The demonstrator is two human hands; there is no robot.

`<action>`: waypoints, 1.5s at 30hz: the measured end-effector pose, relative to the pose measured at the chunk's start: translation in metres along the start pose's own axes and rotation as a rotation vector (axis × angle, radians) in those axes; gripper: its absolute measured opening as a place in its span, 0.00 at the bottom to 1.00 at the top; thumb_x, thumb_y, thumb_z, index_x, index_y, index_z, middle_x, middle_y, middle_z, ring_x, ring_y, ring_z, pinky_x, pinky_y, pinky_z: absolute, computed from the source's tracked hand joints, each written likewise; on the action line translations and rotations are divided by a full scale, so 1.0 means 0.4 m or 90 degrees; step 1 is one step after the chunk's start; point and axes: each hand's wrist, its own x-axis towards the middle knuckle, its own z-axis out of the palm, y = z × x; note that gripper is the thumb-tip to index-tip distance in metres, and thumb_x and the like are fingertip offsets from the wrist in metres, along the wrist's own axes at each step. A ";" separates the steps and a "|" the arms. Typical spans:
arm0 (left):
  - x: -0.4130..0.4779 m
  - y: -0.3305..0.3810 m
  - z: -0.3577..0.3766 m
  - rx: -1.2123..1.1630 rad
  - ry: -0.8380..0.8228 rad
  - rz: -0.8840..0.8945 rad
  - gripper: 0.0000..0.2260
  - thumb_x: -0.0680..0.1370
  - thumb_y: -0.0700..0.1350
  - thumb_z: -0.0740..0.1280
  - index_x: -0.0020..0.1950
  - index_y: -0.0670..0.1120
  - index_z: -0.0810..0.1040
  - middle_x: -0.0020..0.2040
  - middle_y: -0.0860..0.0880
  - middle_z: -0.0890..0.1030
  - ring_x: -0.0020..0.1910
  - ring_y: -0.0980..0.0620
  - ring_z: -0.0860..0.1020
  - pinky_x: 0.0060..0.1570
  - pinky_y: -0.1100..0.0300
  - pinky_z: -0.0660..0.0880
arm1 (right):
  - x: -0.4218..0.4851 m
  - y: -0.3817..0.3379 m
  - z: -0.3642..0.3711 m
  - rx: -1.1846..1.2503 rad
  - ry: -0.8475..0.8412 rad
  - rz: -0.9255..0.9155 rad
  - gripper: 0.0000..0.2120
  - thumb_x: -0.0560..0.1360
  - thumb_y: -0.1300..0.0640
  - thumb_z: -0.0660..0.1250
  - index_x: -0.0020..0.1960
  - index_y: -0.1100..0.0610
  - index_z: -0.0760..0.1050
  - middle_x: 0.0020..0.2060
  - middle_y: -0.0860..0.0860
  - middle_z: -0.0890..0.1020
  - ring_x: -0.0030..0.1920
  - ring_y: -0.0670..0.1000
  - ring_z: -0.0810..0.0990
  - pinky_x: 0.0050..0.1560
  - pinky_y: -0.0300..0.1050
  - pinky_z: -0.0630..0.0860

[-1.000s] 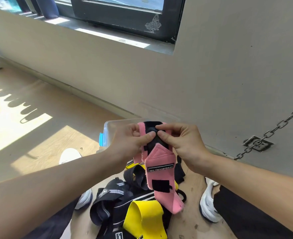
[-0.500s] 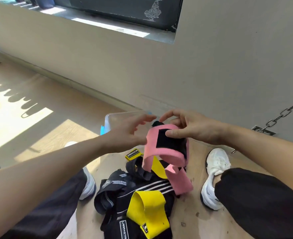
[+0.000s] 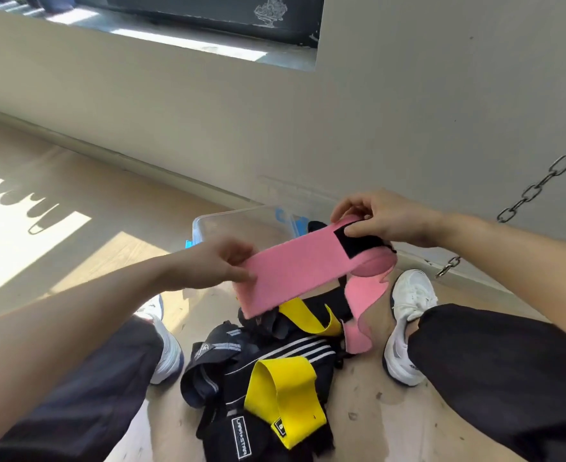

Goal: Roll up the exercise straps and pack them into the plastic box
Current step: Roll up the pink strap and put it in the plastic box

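Since a moment ago, pink strap [image 3: 301, 261] has been drawn out flat between the hands; earlier it was bunched close. Left hand [image 3: 215, 265]: fingers pinched on the free end, apparently to keep tension. Right hand [image 3: 385, 218]: thumb and fingers curled round the started roll, beside the black fastening patch. Strap is held in the air above the pile, just before the clear plastic box [image 3: 241, 221], not yet inside. Fabric looks woven and soft; tail hangs limp. Yellow band [image 3: 285, 391] and black straps [image 3: 228, 358] are left heaped on the floor.
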 end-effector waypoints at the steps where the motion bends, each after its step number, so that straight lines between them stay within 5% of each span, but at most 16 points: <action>1: 0.003 0.008 -0.005 -0.035 0.018 0.010 0.23 0.72 0.54 0.74 0.54 0.35 0.79 0.44 0.45 0.77 0.44 0.51 0.74 0.48 0.54 0.69 | 0.002 0.010 0.008 -0.004 -0.001 0.009 0.12 0.77 0.65 0.70 0.56 0.53 0.80 0.50 0.52 0.83 0.51 0.49 0.81 0.45 0.31 0.76; 5: 0.024 0.061 0.007 -0.146 0.063 0.042 0.07 0.79 0.42 0.72 0.55 0.41 0.81 0.49 0.50 0.85 0.49 0.55 0.82 0.51 0.60 0.74 | 0.002 0.010 0.062 0.047 -0.034 0.000 0.15 0.75 0.52 0.75 0.61 0.50 0.80 0.57 0.54 0.83 0.58 0.47 0.82 0.59 0.35 0.77; 9: 0.036 0.096 0.031 -0.185 0.160 0.057 0.09 0.79 0.41 0.72 0.58 0.40 0.82 0.52 0.41 0.86 0.50 0.48 0.83 0.55 0.49 0.78 | -0.015 -0.037 0.132 0.076 -0.067 -0.027 0.28 0.69 0.40 0.78 0.66 0.45 0.75 0.59 0.45 0.79 0.55 0.45 0.82 0.59 0.44 0.79; 13: 0.030 0.122 0.037 -0.271 0.246 0.070 0.07 0.80 0.39 0.69 0.57 0.39 0.81 0.47 0.47 0.86 0.43 0.54 0.83 0.42 0.62 0.79 | -0.010 -0.062 0.182 0.120 0.090 -0.067 0.25 0.69 0.54 0.81 0.62 0.52 0.74 0.53 0.51 0.82 0.50 0.53 0.85 0.55 0.53 0.82; 18: 0.011 0.140 -0.005 -0.229 0.303 0.087 0.09 0.78 0.43 0.73 0.55 0.42 0.81 0.46 0.46 0.85 0.43 0.54 0.81 0.45 0.59 0.78 | 0.002 -0.091 0.142 0.293 0.151 -0.081 0.11 0.76 0.64 0.73 0.57 0.65 0.76 0.47 0.64 0.84 0.46 0.60 0.83 0.55 0.62 0.80; 20: 0.006 0.143 -0.023 -0.207 0.321 0.086 0.10 0.76 0.42 0.76 0.55 0.41 0.81 0.46 0.45 0.85 0.43 0.52 0.82 0.48 0.57 0.79 | 0.005 -0.102 0.114 0.322 0.171 -0.065 0.11 0.79 0.61 0.69 0.58 0.66 0.78 0.47 0.62 0.84 0.46 0.55 0.83 0.54 0.59 0.81; 24: -0.009 0.167 -0.028 -0.104 0.152 0.082 0.09 0.77 0.40 0.74 0.57 0.43 0.83 0.50 0.45 0.87 0.47 0.54 0.84 0.51 0.60 0.80 | 0.011 -0.135 0.055 0.403 0.169 -0.027 0.11 0.82 0.53 0.65 0.56 0.59 0.81 0.43 0.52 0.83 0.41 0.50 0.81 0.39 0.44 0.81; 27: -0.001 0.206 -0.021 -0.053 0.231 0.106 0.04 0.78 0.38 0.73 0.52 0.44 0.84 0.42 0.49 0.86 0.41 0.55 0.82 0.44 0.59 0.79 | 0.013 -0.154 0.017 0.369 0.163 0.006 0.13 0.83 0.50 0.63 0.51 0.58 0.80 0.37 0.52 0.80 0.37 0.50 0.79 0.35 0.42 0.79; 31: 0.021 0.262 -0.051 -0.087 0.337 0.126 0.04 0.79 0.37 0.71 0.53 0.42 0.83 0.45 0.41 0.86 0.39 0.53 0.81 0.41 0.56 0.79 | 0.005 -0.151 -0.019 0.314 0.100 0.057 0.18 0.83 0.42 0.60 0.59 0.56 0.75 0.43 0.57 0.80 0.36 0.52 0.82 0.45 0.49 0.79; 35: 0.037 0.276 -0.060 -0.113 0.379 0.109 0.04 0.79 0.37 0.71 0.52 0.42 0.84 0.43 0.41 0.86 0.37 0.55 0.80 0.41 0.55 0.79 | 0.009 -0.132 -0.020 0.346 0.030 -0.032 0.27 0.77 0.32 0.61 0.64 0.50 0.78 0.58 0.52 0.83 0.54 0.51 0.81 0.55 0.49 0.76; 40: 0.059 0.262 -0.046 -0.245 0.421 0.063 0.04 0.80 0.40 0.71 0.53 0.43 0.85 0.41 0.46 0.85 0.36 0.56 0.82 0.36 0.66 0.77 | 0.021 -0.115 0.009 0.285 0.111 -0.174 0.16 0.75 0.59 0.75 0.61 0.52 0.78 0.46 0.50 0.84 0.47 0.48 0.83 0.51 0.45 0.79; 45: 0.061 0.262 -0.044 -0.234 0.469 0.057 0.05 0.76 0.46 0.76 0.47 0.45 0.84 0.38 0.50 0.85 0.37 0.55 0.81 0.37 0.62 0.77 | 0.028 -0.123 0.014 0.309 0.138 -0.174 0.10 0.78 0.60 0.71 0.59 0.57 0.80 0.43 0.52 0.84 0.43 0.49 0.82 0.47 0.46 0.81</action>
